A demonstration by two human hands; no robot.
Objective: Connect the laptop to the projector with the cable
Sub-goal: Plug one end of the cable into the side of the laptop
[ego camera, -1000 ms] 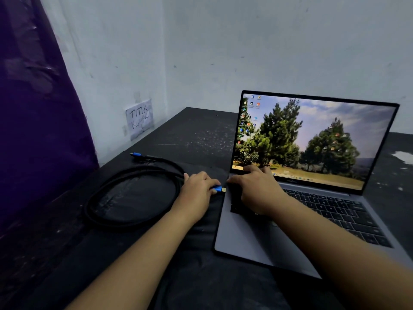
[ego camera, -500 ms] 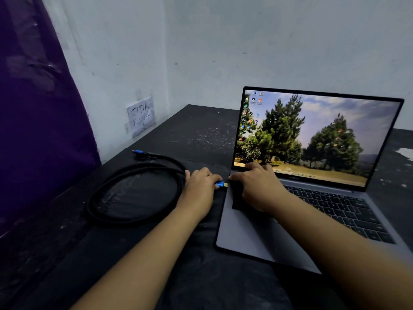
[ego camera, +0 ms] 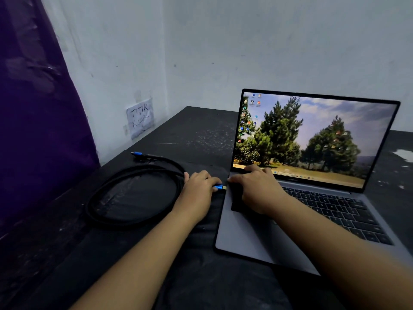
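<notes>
An open grey laptop (ego camera: 250, 238) with a tree wallpaper sits on the black table (ego camera: 201, 130). A black cable (ego camera: 125, 175) lies coiled to its left, its far blue plug (ego camera: 136, 153) resting free near the wall. My left hand (ego camera: 197, 193) pinches the cable's near blue plug (ego camera: 219, 187), whose metal tip touches the laptop's left edge. My right hand (ego camera: 257, 189) lies flat on the laptop's left keyboard corner, pressing it down. No projector is in view.
A paper label reading "TITIK KUMPUL" (ego camera: 140, 118) is stuck on the left wall. Purple fabric (ego camera: 33, 119) hangs at the far left. The table meets the white walls in the corner behind. White flecks (ego camera: 404, 154) mark the table at the right.
The plug tip has closed the small gap to the laptop's left edge. The view shifted slightly; both hands stay where they were.
</notes>
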